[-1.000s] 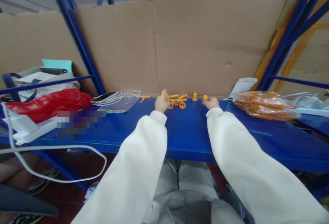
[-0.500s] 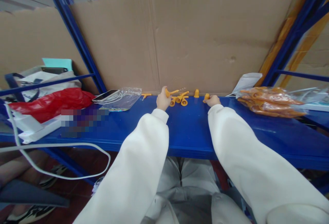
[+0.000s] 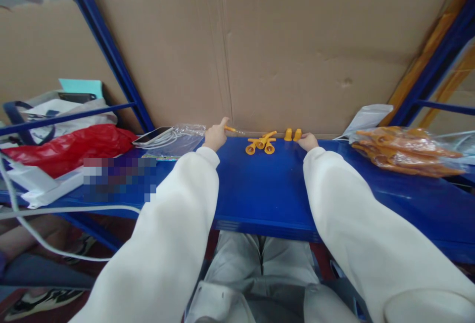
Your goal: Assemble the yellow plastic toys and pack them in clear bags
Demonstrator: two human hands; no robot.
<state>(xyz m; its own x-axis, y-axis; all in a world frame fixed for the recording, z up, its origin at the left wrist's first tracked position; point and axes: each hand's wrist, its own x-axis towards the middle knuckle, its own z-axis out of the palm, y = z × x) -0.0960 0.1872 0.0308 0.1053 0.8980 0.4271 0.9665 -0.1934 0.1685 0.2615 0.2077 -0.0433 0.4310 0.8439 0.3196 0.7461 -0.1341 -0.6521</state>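
Observation:
My left hand (image 3: 215, 136) is closed around a yellow corkscrew (image 3: 230, 129), whose thin metal spiral points right; its handle is hidden by my fingers. My right hand (image 3: 308, 141) has its fingertips on a small yellow cup-shaped cap (image 3: 298, 135), which stands on the blue shelf (image 3: 260, 184). Just left of that cap stands another yellow cap (image 3: 288, 134). Between my hands lies a cluster of yellow funnel-ended pieces (image 3: 261, 142), with some of their round mouths facing me.
A clear bag of yellow parts (image 3: 404, 152) lies at the right. On the left are a phone (image 3: 154, 136) with a white cable, a clear plastic bag (image 3: 185, 140) and a red bag (image 3: 74, 147). A cardboard sheet (image 3: 278, 56) rises behind the shelf.
My left hand has moved left with the corkscrew, away from the cluster. My right hand has set its cap beside the other one, still touching it.

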